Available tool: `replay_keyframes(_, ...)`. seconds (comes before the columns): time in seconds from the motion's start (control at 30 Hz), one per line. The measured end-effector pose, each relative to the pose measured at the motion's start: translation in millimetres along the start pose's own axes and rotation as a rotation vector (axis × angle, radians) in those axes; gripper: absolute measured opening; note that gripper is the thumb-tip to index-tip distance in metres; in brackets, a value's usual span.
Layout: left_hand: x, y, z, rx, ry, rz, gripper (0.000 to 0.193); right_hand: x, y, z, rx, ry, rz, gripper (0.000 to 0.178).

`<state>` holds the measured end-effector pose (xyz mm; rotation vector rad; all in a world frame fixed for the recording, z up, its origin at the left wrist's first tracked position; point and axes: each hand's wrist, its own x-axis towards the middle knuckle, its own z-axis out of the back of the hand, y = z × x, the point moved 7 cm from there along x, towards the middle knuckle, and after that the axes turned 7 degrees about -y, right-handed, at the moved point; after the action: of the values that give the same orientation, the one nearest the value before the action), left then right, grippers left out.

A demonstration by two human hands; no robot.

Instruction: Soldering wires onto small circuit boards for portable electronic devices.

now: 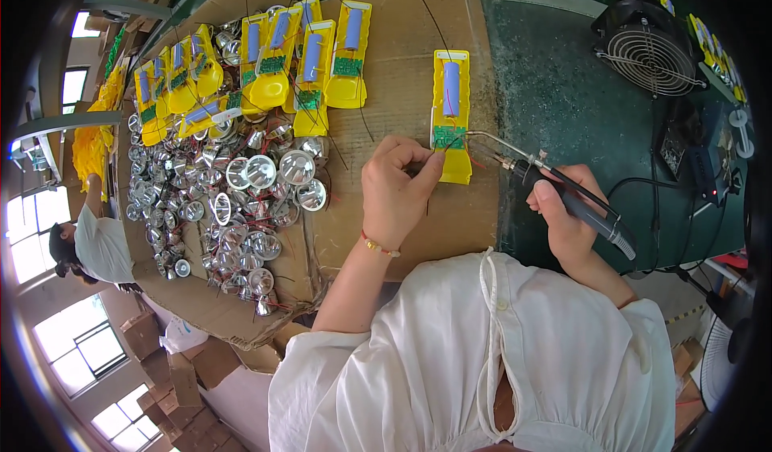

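Fingers (pixel 589 180) (right hand (pixel 568 228)) around soldering iron (pixel 588 211)

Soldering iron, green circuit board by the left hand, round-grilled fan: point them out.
Soldering iron (pixel 589 215): head view, on its dark handle.
Green circuit board (pixel 449 136): head view, on its middle, below the blue cylinder (pixel 451 90).
Fan (pixel 652 57): head view, on its wire grille.

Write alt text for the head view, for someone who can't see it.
A person's right hand holds a soldering tool toward the green circuit board in a yellow housing, the left hand close beside it. Silvery reflector cups and more yellow housings crowd the left; a fan sits at upper right.
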<state>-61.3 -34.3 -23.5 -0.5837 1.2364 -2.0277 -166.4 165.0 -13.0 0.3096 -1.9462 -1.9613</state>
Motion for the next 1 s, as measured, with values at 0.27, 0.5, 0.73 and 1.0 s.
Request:
replay_keyframes(0.27,2,-3,0,0.038,0.032,0.006,0.013,2,-2,-3,0.001,0.036,-0.003,0.017)
replay_keyframes(0.5,10,-5,-4,0.102,0.150,-0.003,0.012,5,-9,-10,-0.003,0.059,-0.036,0.014)
replay_keyframes(0.73,18,-4,-9,0.143,0.234,-0.038,0.015,7,-15,-14,0.094,0.038,-0.135,0.014)
replay_keyframes(1.0,19,3,-11,0.115,0.251,-0.011,0.016,8,-24,-14,0.196,0.025,-0.265,0.012)
